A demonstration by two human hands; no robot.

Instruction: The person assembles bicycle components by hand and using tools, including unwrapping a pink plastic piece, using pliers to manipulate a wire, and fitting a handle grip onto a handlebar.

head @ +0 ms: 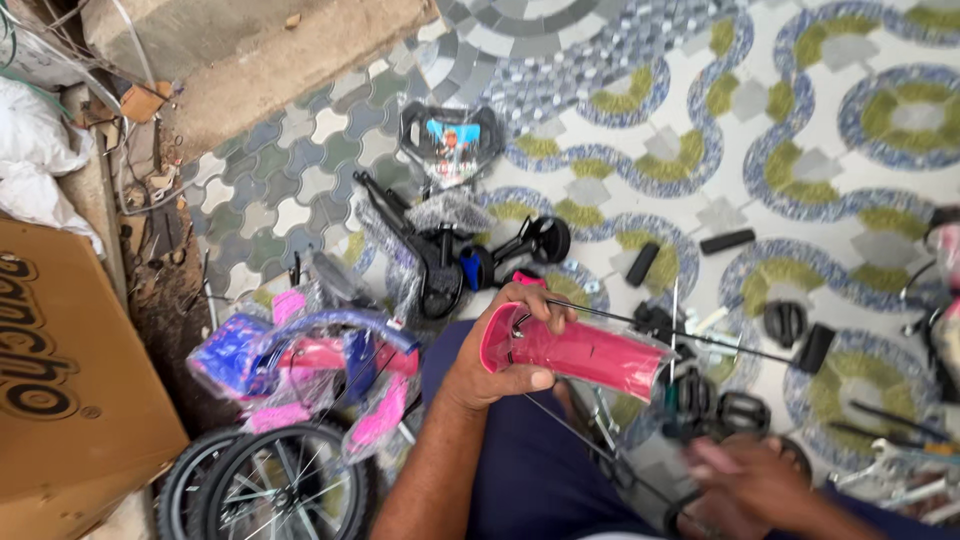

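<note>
My left hand (497, 350) grips a curved pink plastic fender (580, 352) wrapped in clear film, held up over my lap; thin metal stays run from it to the right. My right hand (752, 484) is blurred at the lower right, near black pedals (718, 408) and a dark ring-shaped part; whether it holds anything is unclear. A small pink and purple bicycle frame (320, 365) in plastic wrap lies to the left of my left hand, above a spoked wheel (285, 487).
A brown cardboard box (70, 390) stands at the left. Black training wheels and brackets (465, 255), a small plate with a picture (450, 140), black grips (727, 241) and other loose parts lie on the patterned tile floor (700, 120). A concrete step (270, 60) is at top left.
</note>
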